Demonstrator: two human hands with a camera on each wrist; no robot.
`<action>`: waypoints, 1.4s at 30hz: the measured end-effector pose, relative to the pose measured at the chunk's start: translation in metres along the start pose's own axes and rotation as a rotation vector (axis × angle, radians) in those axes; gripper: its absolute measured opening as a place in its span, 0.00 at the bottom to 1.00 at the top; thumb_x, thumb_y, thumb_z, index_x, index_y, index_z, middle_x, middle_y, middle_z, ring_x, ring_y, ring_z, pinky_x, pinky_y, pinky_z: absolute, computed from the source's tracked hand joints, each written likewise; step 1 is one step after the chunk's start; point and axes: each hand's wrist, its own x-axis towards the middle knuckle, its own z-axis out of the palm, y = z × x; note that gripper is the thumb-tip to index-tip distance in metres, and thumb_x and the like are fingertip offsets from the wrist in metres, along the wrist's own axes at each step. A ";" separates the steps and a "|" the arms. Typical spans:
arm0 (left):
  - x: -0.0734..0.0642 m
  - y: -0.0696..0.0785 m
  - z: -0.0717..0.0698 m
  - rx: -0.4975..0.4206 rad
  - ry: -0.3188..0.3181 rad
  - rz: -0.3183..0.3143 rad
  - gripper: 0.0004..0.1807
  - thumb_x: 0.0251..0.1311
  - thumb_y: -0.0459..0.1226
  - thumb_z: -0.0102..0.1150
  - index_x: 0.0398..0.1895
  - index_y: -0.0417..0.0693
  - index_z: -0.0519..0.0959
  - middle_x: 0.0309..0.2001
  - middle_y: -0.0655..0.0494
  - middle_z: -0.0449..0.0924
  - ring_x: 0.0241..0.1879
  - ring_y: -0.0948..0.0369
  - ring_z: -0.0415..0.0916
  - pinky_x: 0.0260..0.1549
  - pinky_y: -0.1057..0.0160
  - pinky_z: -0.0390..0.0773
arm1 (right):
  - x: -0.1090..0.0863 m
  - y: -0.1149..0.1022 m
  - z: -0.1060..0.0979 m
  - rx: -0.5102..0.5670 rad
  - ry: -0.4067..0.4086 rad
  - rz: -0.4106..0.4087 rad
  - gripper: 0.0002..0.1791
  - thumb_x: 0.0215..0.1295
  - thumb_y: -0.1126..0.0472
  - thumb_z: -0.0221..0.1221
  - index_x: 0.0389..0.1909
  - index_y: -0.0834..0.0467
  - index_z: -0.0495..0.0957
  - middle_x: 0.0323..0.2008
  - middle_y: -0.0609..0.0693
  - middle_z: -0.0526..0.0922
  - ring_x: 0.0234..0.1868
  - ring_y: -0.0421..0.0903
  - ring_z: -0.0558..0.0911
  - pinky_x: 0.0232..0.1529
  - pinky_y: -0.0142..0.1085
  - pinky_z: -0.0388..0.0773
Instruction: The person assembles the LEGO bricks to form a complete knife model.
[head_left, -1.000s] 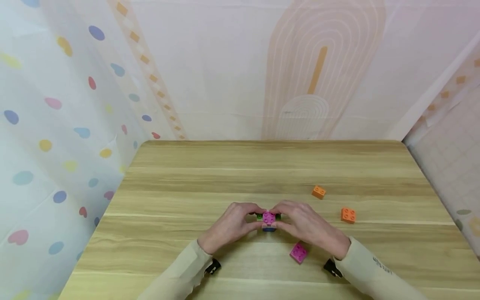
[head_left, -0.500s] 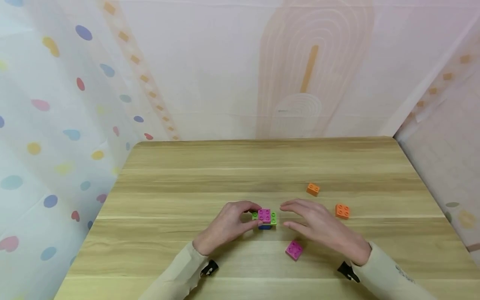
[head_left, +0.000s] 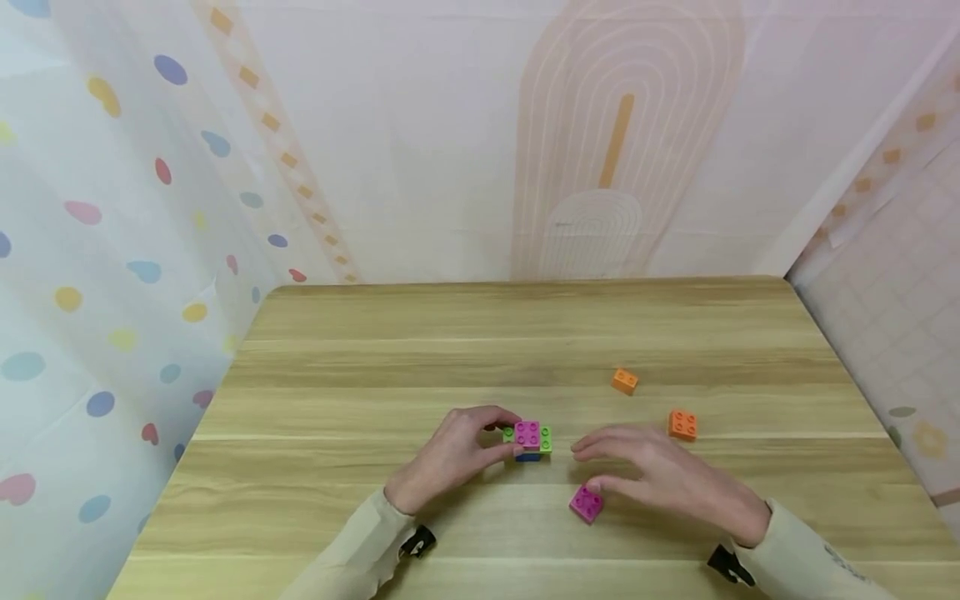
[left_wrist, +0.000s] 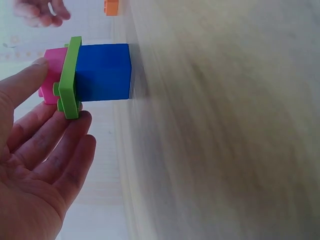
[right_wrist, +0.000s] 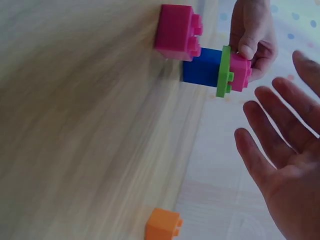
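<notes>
A small stack stands on the table: a blue toy brick (left_wrist: 104,72) at the bottom, a flat lime-green plate (left_wrist: 71,82) across it, and a pink brick (head_left: 527,434) on top. My left hand (head_left: 446,458) pinches the pink brick between thumb and fingers, and some fingertips lie by the green plate. To the stack's right my right hand (head_left: 663,471) hovers with fingers extended, holding nothing. Below its thumb sits a loose magenta brick (head_left: 586,505); in the right wrist view the magenta brick (right_wrist: 173,32) stands studs up, apart from that hand.
Two orange bricks lie beyond my right hand: a narrow orange brick (head_left: 625,381) farther back and a square orange brick (head_left: 682,424) close behind the hand. The wooden table (head_left: 420,325) ends at a patterned curtain (head_left: 442,150) at the back.
My right hand has let go of the stack, drawn off to the right and come down toward the loose magenta brick. My left hand keeps its pinch on the pink brick.
</notes>
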 end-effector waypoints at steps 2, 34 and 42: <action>-0.001 -0.001 0.000 0.006 0.003 0.001 0.17 0.64 0.40 0.72 0.54 0.45 0.84 0.51 0.54 0.88 0.49 0.58 0.84 0.51 0.59 0.85 | -0.002 0.001 -0.001 0.035 -0.044 0.012 0.16 0.71 0.55 0.66 0.56 0.55 0.84 0.56 0.46 0.85 0.56 0.45 0.84 0.55 0.47 0.84; -0.003 -0.001 0.001 -0.008 0.002 0.017 0.17 0.64 0.40 0.71 0.54 0.44 0.84 0.51 0.53 0.87 0.47 0.56 0.85 0.49 0.60 0.85 | -0.007 0.019 0.019 0.166 -0.327 0.039 0.18 0.71 0.57 0.66 0.60 0.48 0.83 0.56 0.39 0.84 0.58 0.40 0.81 0.59 0.41 0.81; -0.002 -0.002 0.002 0.009 0.008 0.023 0.17 0.64 0.40 0.71 0.54 0.44 0.84 0.52 0.53 0.87 0.47 0.57 0.85 0.49 0.61 0.85 | -0.001 0.016 0.005 0.178 -0.240 0.091 0.17 0.72 0.53 0.65 0.59 0.48 0.83 0.56 0.40 0.84 0.57 0.42 0.82 0.58 0.44 0.82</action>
